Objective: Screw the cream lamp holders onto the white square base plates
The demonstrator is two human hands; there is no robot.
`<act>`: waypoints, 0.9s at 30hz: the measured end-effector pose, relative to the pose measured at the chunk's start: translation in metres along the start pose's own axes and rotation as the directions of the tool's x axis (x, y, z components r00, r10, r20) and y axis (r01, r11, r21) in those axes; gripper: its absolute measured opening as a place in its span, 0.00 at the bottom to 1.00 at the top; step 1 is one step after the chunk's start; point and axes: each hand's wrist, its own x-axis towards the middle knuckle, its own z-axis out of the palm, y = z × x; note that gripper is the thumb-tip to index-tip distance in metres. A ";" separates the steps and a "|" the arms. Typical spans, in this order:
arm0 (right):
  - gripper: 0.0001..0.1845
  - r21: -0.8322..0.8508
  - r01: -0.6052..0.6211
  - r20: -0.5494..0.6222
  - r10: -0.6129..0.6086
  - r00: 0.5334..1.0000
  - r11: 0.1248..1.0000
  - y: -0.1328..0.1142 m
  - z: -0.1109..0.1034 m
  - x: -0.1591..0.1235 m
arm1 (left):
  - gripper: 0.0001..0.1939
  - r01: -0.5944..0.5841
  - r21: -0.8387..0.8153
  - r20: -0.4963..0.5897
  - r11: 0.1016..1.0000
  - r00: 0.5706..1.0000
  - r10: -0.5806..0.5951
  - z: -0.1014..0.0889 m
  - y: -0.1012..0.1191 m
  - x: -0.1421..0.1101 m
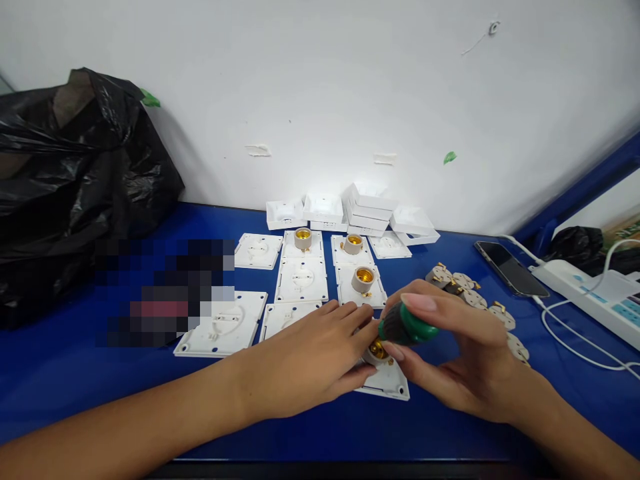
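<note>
While the right hand (463, 353) grips a green-handled screwdriver (409, 325) over the brass-lined socket (373, 357), which the left hand (320, 347) clasps on the nearest white plate (393, 385), cropped lettering (631, 232), seemingly "NE", shows at far right.

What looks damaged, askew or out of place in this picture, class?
The white wall looks marred: two rough pale patches show above the blue table, and a green scrap, perhaps tape, clings to their right. They break its smoothness.

Sockets (363, 280) on plates (301, 280), boxes (369, 215) (partly stacked) behind
</note>
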 end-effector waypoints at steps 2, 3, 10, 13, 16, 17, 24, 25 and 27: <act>0.44 0.002 0.001 0.000 -0.001 1.000 1.000 0.000 0.000 0.000 | 0.13 -0.001 0.001 0.003 1.000 1.000 0.001 0.000 0.000 0.000; 0.44 0.000 0.000 0.002 0.000 1.000 1.000 0.000 0.000 0.000 | 0.13 -0.002 -0.001 0.002 1.000 1.000 0.002 0.000 0.000 0.000; 0.45 -0.006 -0.009 0.010 0.009 1.000 1.000 -0.001 -0.001 -0.001 | 0.13 -0.009 -0.019 -0.012 1.000 1.000 0.009 0.001 -0.001 0.000; 0.45 -0.016 -0.013 0.017 0.013 1.000 1.000 -0.002 -0.001 -0.001 | 0.14 -0.010 -0.004 0.001 1.000 1.000 0.010 0.000 -0.001 0.000; 0.45 -0.026 -0.018 0.022 0.019 1.000 0.999 -0.002 -0.001 -0.001 | 0.13 -0.012 -0.007 -0.003 1.000 1.000 0.012 0.000 -0.001 0.000; 0.45 -0.028 -0.020 0.024 0.021 0.999 0.999 -0.002 -0.001 -0.002 | 0.13 -0.013 -0.012 -0.008 1.000 1.000 0.013 0.000 -0.001 0.001; 0.45 -0.032 -0.012 0.021 0.013 1.000 0.999 -0.001 -0.001 -0.002 | 0.13 -0.019 -0.001 -0.018 1.000 1.000 0.019 0.001 -0.001 0.001; 0.45 -0.033 -0.014 0.026 0.015 1.000 0.999 -0.002 -0.001 -0.002 | 0.13 -0.019 0.007 -0.013 1.000 1.000 0.019 0.001 -0.001 0.000; 0.45 -0.031 -0.013 0.030 0.014 0.999 0.999 -0.002 -0.001 -0.002 | 0.13 -0.018 0.019 -0.004 1.000 1.000 0.018 0.001 0.000 0.000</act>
